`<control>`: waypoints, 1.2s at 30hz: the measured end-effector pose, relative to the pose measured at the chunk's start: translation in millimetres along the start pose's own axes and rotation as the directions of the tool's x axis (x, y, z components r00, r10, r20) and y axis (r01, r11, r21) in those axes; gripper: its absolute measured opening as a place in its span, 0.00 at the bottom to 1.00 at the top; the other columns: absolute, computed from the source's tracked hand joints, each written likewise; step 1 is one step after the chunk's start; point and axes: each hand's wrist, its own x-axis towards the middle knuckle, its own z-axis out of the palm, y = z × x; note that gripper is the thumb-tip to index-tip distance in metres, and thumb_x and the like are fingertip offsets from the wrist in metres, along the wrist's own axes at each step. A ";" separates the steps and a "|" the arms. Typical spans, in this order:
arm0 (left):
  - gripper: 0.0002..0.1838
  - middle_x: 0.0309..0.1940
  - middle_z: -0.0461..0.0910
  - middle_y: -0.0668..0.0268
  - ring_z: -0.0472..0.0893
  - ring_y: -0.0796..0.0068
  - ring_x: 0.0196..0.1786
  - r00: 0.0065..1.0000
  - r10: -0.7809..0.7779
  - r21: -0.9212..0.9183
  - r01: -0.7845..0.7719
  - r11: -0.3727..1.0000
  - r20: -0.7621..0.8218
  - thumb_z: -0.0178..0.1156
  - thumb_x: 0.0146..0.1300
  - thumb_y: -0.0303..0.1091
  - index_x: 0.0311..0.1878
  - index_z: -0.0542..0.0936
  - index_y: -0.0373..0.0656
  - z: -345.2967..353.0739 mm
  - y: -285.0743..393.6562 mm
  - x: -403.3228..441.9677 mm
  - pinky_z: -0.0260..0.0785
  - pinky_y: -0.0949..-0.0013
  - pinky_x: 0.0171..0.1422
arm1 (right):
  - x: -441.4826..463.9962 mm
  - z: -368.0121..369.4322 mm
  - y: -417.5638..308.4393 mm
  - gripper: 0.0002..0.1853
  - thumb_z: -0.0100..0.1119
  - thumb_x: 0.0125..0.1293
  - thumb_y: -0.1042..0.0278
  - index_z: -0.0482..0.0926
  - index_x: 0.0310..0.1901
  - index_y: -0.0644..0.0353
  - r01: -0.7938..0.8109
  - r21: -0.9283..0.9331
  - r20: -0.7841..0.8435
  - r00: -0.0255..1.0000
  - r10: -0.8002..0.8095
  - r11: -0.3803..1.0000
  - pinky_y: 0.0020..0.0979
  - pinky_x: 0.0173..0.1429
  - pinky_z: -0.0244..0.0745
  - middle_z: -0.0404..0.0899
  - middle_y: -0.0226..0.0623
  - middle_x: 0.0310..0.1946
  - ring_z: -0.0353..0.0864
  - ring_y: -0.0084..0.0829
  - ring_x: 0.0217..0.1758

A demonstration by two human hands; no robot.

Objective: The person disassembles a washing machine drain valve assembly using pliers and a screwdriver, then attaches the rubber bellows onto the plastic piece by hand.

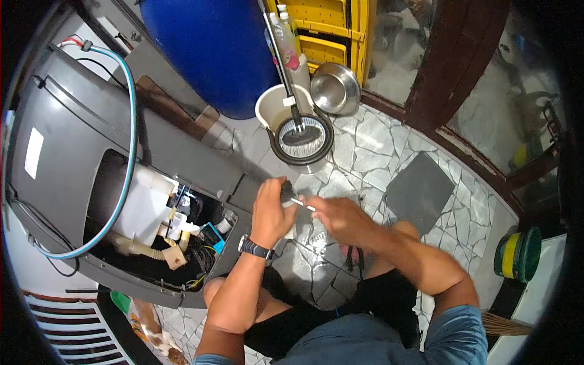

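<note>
My left hand (271,213), with a black watch on its wrist, is closed around a small dark part (286,191). Its exact kind I cannot make out. In my right hand (334,216) is a thin white stick-like tool (302,204), pinched between the fingers. The far end of that tool meets the dark part, or lies right in front of it. To the left of my hands lies a large grey appliance housing (188,143). Its opening shows a white tank (143,204), a ribbed hose (144,248), a blue-edged component (213,236) and wires.
Ahead stands a bucket (266,103) with a brush (302,140) over a black-rimmed container. A steel bowl (336,89), blue drum (210,55) and yellow crate (322,53) are behind. A grey flat panel (420,185) lies on the tiles. A cat (153,325) is at lower left.
</note>
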 end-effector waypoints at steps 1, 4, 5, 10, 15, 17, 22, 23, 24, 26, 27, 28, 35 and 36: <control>0.26 0.48 0.80 0.46 0.80 0.38 0.54 1.000 0.004 0.001 -0.004 1.000 0.004 0.70 0.54 0.28 0.57 0.76 0.34 -0.9 -1.0 0.7 0.74 0.49 0.59 | -5.4 15.8 5.4 0.18 0.58 0.71 0.76 0.75 0.62 0.58 0.071 -0.003 -0.117 0.991 -0.071 0.997 0.48 0.37 0.81 0.81 0.50 0.35 0.87 0.54 0.37; 0.27 0.47 0.80 0.44 0.81 0.37 0.53 0.997 -0.068 -0.073 0.070 0.995 0.023 0.70 0.55 0.28 0.58 0.75 0.33 -0.3 -2.0 1.0 0.75 0.49 0.57 | -13.9 31.6 -5.4 0.19 0.58 0.71 0.77 0.76 0.62 0.57 -0.044 -0.158 -0.182 0.983 0.015 0.986 0.47 0.36 0.81 0.80 0.46 0.33 0.86 0.52 0.35; 0.26 0.44 0.81 0.42 0.83 0.36 0.50 1.000 -0.026 -0.080 0.028 0.996 0.017 0.72 0.57 0.31 0.56 0.74 0.34 -2.2 -4.3 1.4 0.76 0.48 0.53 | -17.0 27.7 -7.5 0.21 0.58 0.70 0.75 0.77 0.64 0.54 -0.080 -0.326 -0.106 0.993 0.047 0.942 0.45 0.35 0.82 0.80 0.41 0.33 0.86 0.47 0.33; 0.28 0.39 0.83 0.45 0.85 0.38 0.46 0.971 -0.148 -0.129 0.173 0.976 0.186 0.77 0.58 0.40 0.54 0.73 0.37 -5.2 5.8 -1.6 0.77 0.50 0.49 | -22.4 -8.3 3.6 0.26 0.56 0.69 0.71 0.76 0.69 0.51 0.084 -0.512 0.043 0.996 -0.071 0.855 0.42 0.34 0.83 0.81 0.36 0.37 0.87 0.40 0.33; 0.31 0.37 0.85 0.48 0.86 0.40 0.44 0.967 -0.114 -0.187 0.158 0.970 0.228 0.80 0.57 0.44 0.53 0.73 0.38 -3.5 8.7 -2.8 0.77 0.53 0.46 | -17.7 -37.7 -19.1 0.28 0.57 0.68 0.70 0.74 0.71 0.51 0.064 -0.532 0.281 0.954 0.105 0.844 0.45 0.39 0.84 0.82 0.40 0.39 0.89 0.44 0.38; 0.28 0.39 0.86 0.48 0.87 0.41 0.46 0.958 -0.096 -0.252 0.167 0.953 0.271 0.77 0.61 0.45 0.54 0.73 0.39 -9.1 12.2 -3.2 0.78 0.51 0.49 | -22.3 -41.3 -34.7 0.27 0.57 0.70 0.70 0.74 0.71 0.53 0.000 -0.529 0.281 0.944 0.175 0.849 0.46 0.41 0.84 0.83 0.41 0.41 0.89 0.46 0.39; 0.30 0.42 0.88 0.52 0.89 0.51 0.46 0.941 -0.278 -0.320 0.327 0.889 0.191 0.79 0.60 0.42 0.56 0.73 0.40 -22.5 0.1 0.6 0.79 0.55 0.52 | -36.4 -41.4 -43.6 0.25 0.60 0.72 0.65 0.74 0.69 0.57 -0.024 -0.225 0.320 0.943 0.097 0.974 0.47 0.42 0.83 0.86 0.43 0.44 0.89 0.49 0.40; 0.30 0.42 0.88 0.53 0.89 0.52 0.46 0.947 -0.260 -0.289 0.306 0.907 0.188 0.79 0.60 0.41 0.57 0.73 0.39 -23.5 6.5 0.3 0.79 0.55 0.52 | -28.2 -41.9 -46.5 0.25 0.64 0.71 0.64 0.75 0.67 0.59 -0.160 -0.067 0.162 0.972 0.168 0.985 0.45 0.43 0.82 0.86 0.44 0.44 0.89 0.48 0.40; 0.30 0.42 0.88 0.53 0.89 0.52 0.46 0.952 -0.239 -0.264 0.285 0.921 0.193 0.79 0.60 0.40 0.57 0.73 0.39 -21.6 14.2 -1.0 0.79 0.56 0.52 | -23.1 -42.3 -51.3 0.25 0.67 0.69 0.62 0.76 0.65 0.60 -0.272 0.111 0.013 0.962 0.273 0.956 0.43 0.43 0.81 0.86 0.44 0.44 0.88 0.46 0.40; 0.30 0.42 0.87 0.53 0.89 0.53 0.47 0.960 -0.196 -0.333 0.255 0.908 0.200 0.79 0.59 0.38 0.58 0.74 0.39 -8.7 17.2 -6.8 0.79 0.56 0.53 | -3.0 -2.7 -20.5 0.25 0.74 0.63 0.65 0.78 0.60 0.62 -0.201 0.224 -0.177 0.954 0.243 0.954 0.40 0.43 0.80 0.83 0.45 0.43 0.86 0.44 0.41; 0.29 0.42 0.87 0.52 0.89 0.52 0.47 0.971 -0.172 -0.363 0.223 0.905 0.166 0.79 0.58 0.36 0.58 0.74 0.40 -9.4 20.0 -7.3 0.78 0.56 0.53 | 5.6 13.9 -7.7 0.24 0.75 0.62 0.67 0.78 0.57 0.62 -0.015 0.170 -0.292 0.954 0.065 0.985 0.39 0.44 0.80 0.81 0.45 0.44 0.86 0.43 0.42; 0.29 0.41 0.87 0.52 0.89 0.52 0.47 0.980 -0.152 -0.387 0.192 0.902 0.132 0.78 0.57 0.34 0.58 0.74 0.40 -11.8 19.5 -7.3 0.78 0.56 0.52 | 14.9 22.7 -6.8 0.23 0.76 0.60 0.69 0.78 0.55 0.63 0.170 0.099 -0.391 0.913 -0.119 0.981 0.38 0.44 0.80 0.80 0.46 0.46 0.85 0.43 0.42; 0.27 0.43 0.83 0.49 0.85 0.41 0.48 0.989 -0.134 -0.336 0.147 0.930 0.064 0.71 0.56 0.29 0.59 0.73 0.42 -9.5 13.4 -14.7 0.77 0.52 0.53 | 24.8 59.2 -19.6 0.22 0.78 0.56 0.74 0.78 0.50 0.64 0.070 0.156 -0.473 0.881 0.012 0.985 0.39 0.46 0.81 0.78 0.43 0.45 0.83 0.41 0.43; 0.27 0.43 0.83 0.49 0.85 0.41 0.48 0.990 -0.118 -0.332 0.135 0.933 0.071 0.71 0.56 0.29 0.59 0.73 0.42 -13.1 14.8 -13.0 0.77 0.52 0.53 | 25.1 62.4 -20.0 0.22 0.78 0.56 0.74 0.78 0.50 0.64 0.075 0.156 -0.472 0.881 0.008 0.985 0.39 0.46 0.81 0.78 0.43 0.45 0.83 0.41 0.43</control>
